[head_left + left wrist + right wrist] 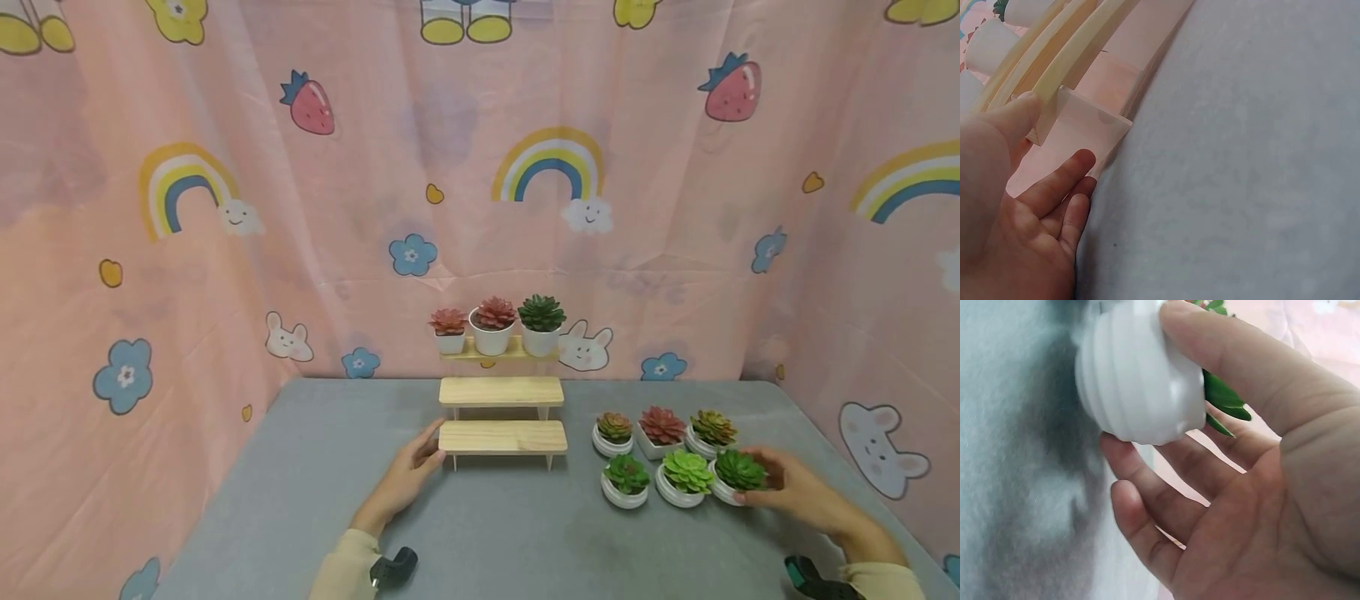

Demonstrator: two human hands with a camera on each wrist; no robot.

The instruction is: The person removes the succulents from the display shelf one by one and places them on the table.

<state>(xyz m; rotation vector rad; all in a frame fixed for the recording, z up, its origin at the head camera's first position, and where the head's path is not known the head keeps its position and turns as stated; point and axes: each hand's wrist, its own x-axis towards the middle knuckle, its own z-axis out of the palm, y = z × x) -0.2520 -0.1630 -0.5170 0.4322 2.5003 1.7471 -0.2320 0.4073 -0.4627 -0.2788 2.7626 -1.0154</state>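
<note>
My left hand (pixel 408 471) grips the left end of the lowest board of a wooden three-tier display stand (pixel 502 436). Its thumb lies at the board's end in the left wrist view, and the other fingers sit by the clear side support (pixel 1085 128). My right hand (pixel 795 492) holds a dark green artificial succulent (pixel 740 469) at the right end of the front row. In the right wrist view, thumb and fingers pinch its ribbed white pot (pixel 1141 375), which is tilted in that view. Beside it stands a bright green succulent (pixel 686 471).
Also grouped there are a green succulent (pixel 626 473), an orange-green one (pixel 614 427), a red one in a square pot (pixel 662 427) and a yellow-green one (pixel 712 427). Three potted succulents (pixel 492 315) line the top tier. A pink printed curtain (pixel 360 192) hangs behind the grey table (pixel 525 542).
</note>
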